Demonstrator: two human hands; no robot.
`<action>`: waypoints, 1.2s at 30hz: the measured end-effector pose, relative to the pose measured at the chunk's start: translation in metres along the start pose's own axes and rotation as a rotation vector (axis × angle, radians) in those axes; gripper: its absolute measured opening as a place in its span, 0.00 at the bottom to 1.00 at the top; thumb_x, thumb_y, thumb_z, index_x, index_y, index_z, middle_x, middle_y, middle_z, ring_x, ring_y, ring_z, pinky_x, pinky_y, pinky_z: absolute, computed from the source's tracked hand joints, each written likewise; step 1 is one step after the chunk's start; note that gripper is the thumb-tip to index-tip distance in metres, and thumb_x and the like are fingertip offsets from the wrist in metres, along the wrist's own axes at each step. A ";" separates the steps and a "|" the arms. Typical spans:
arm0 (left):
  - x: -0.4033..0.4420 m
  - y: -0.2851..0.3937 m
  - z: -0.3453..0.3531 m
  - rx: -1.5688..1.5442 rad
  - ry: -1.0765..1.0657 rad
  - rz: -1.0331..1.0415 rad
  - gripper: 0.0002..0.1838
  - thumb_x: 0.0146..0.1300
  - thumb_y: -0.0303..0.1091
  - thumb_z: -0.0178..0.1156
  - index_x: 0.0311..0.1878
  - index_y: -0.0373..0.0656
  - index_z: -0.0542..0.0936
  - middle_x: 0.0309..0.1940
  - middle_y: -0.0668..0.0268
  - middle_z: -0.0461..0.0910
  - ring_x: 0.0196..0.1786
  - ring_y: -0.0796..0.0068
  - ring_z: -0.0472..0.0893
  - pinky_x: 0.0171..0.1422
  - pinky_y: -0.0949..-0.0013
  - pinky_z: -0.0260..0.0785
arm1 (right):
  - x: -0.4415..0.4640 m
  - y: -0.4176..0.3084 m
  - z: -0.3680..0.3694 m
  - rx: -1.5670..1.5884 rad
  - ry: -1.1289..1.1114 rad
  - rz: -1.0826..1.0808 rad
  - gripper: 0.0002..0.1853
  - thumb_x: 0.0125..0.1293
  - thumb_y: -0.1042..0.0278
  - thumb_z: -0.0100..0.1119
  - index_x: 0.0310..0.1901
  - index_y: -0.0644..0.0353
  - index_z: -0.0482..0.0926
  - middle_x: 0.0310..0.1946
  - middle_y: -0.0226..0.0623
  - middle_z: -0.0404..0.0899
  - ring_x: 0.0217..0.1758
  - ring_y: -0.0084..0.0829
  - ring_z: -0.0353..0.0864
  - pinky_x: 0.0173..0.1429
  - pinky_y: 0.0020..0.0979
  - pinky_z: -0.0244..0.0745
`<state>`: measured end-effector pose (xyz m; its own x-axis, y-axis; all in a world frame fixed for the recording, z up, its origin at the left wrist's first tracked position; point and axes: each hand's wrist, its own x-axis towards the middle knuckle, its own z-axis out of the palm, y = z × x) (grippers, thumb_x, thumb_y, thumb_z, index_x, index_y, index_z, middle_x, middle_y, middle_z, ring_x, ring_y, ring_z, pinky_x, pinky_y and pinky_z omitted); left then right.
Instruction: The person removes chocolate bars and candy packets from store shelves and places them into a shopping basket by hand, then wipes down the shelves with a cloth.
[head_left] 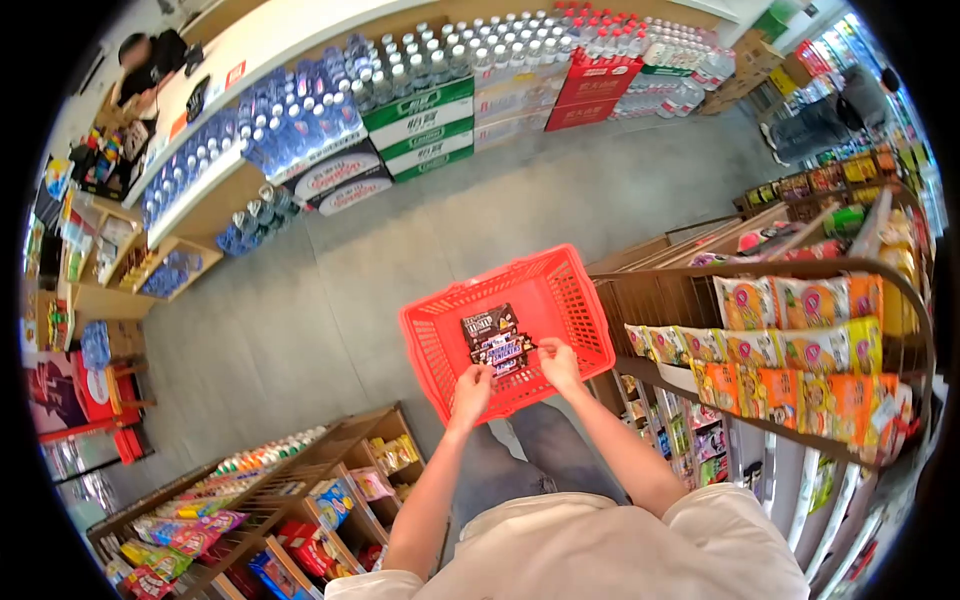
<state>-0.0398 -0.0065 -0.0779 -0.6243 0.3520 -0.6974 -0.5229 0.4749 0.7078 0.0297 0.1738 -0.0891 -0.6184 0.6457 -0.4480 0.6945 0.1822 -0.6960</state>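
A red plastic basket [430, 372] is in front of my body. Inside it lies a dark brown M&M's pack [483, 322]. Just below that pack is a Snickers pack [503, 352] with a white and blue label. My left hand [472, 392] has its fingers pinched together at the Snickers pack's lower left edge. On the other side, my right hand [558, 362] is closed too, its fingertips close to the pack's right end. Whether either pinch grips the pack is too small to tell.
Snack bags [785, 345] fill a rack at right. A low candy shelf [330, 470] stands at lower left. Bottled drinks [300, 130] line the counter ahead. One person [150, 70] is behind the counter; another [825, 125] stands at upper right. Grey floor [330, 265] lies between.
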 end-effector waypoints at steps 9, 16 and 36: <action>-0.041 0.024 -0.014 -0.124 -0.247 0.237 0.11 0.63 0.29 0.47 0.43 0.34 0.76 0.30 0.61 0.79 0.29 0.77 0.78 0.25 0.75 0.71 | -0.100 -0.039 -0.027 0.422 0.367 -0.040 0.09 0.59 0.72 0.58 0.41 0.64 0.78 0.30 0.34 0.80 0.32 0.21 0.77 0.38 0.24 0.74; -0.106 0.034 0.008 0.063 -0.579 0.128 0.21 0.64 0.47 0.52 0.47 0.36 0.76 0.34 0.58 0.79 0.33 0.74 0.79 0.28 0.72 0.73 | -0.181 -0.011 -0.035 0.631 0.599 -0.006 0.07 0.57 0.71 0.59 0.36 0.63 0.79 0.28 0.32 0.80 0.31 0.21 0.77 0.39 0.25 0.73; -0.291 -0.039 0.229 0.665 -0.873 0.396 0.19 0.65 0.43 0.51 0.28 0.36 0.78 0.15 0.69 0.72 0.18 0.82 0.71 0.22 0.76 0.65 | -0.386 0.186 -0.183 1.118 0.929 0.149 0.08 0.60 0.74 0.53 0.41 0.61 0.77 0.27 0.31 0.79 0.24 0.18 0.76 0.25 0.21 0.72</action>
<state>0.2958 0.0574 0.0718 0.0714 0.8827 -0.4644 0.1883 0.4453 0.8754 0.4647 0.0937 0.0574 0.1880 0.9219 -0.3388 -0.1800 -0.3068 -0.9346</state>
